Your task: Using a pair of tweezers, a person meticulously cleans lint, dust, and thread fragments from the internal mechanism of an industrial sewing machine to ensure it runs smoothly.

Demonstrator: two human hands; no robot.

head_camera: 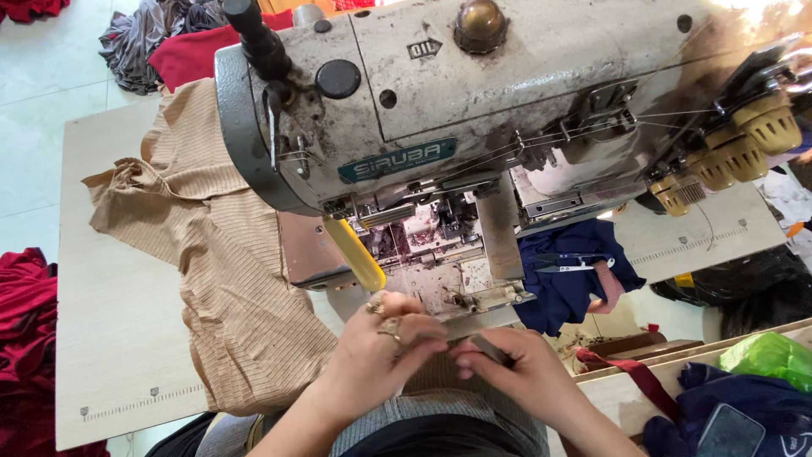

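Observation:
My left hand (381, 355), with rings on two fingers, pinches a narrow strip of fabric just in front of the sewing machine's bed (440, 292). My right hand (516, 372) meets it fingertip to fingertip and grips a small dark flat piece (489, 347) at the same spot. Both hands sit over grey ribbed cloth (423, 406) in my lap. A tan ribbed garment (220, 245) lies spread to the left of the machine, under its arm. The grey industrial sewing machine (474, 93) fills the upper middle, with a yellow guard (357, 254) near the needle area.
The wooden table (110, 338) carries a printed ruler along its front edge. Dark red fabric (25, 338) is heaped at the left. Navy cloth with thread snips (567, 262) lies right of the machine. A wooden tray holds a green bag (770, 351) and a phone (732, 427).

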